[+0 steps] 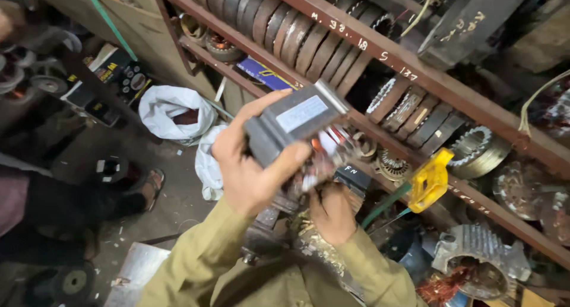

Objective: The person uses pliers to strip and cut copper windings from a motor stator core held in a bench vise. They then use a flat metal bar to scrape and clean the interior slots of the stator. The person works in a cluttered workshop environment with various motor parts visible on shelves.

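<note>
My left hand (249, 164) grips a grey laminated motor stator block (297, 123) with a pale label on its side, held up in front of the shelves. Copper windings and red and white wires (323, 156) stick out of its lower end. My right hand (332, 215) is just below, its fingers curled at the winding end, touching the wires. Both arms wear olive sleeves (196, 265).
Brown shelves (415, 75) hold rows of round stator cores and toothed rings. A yellow plastic piece (430, 179) hangs at right. White bags (175, 108) lie on the floor at left. Another person's sandalled foot (151, 185) is at left.
</note>
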